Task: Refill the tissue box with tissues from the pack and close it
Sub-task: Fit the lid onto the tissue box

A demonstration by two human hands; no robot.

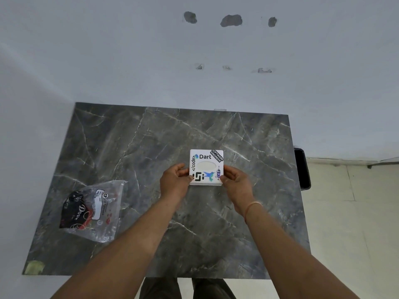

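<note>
Seemingly light and rigid, the square white sticker-covered tissue box [206,167] sits mid-way across the grey marble-patterned table [151,147], pinched at its near corners by the left hand [176,180] and right hand [234,180], fingers curled closed on its side edges. The crinkly clear plastic tissue pack [92,209], well apart to the left, looks soft and slippery; better gripped by its bulk than its loose film.

The bench [138,147] is dark grey marble with pale veins. The white tissue box [206,167] carries black lettering and a blue-green bird sticker. At eight o'clock from it, the clear tissue pack [92,209] shows black, white and red print.
</note>
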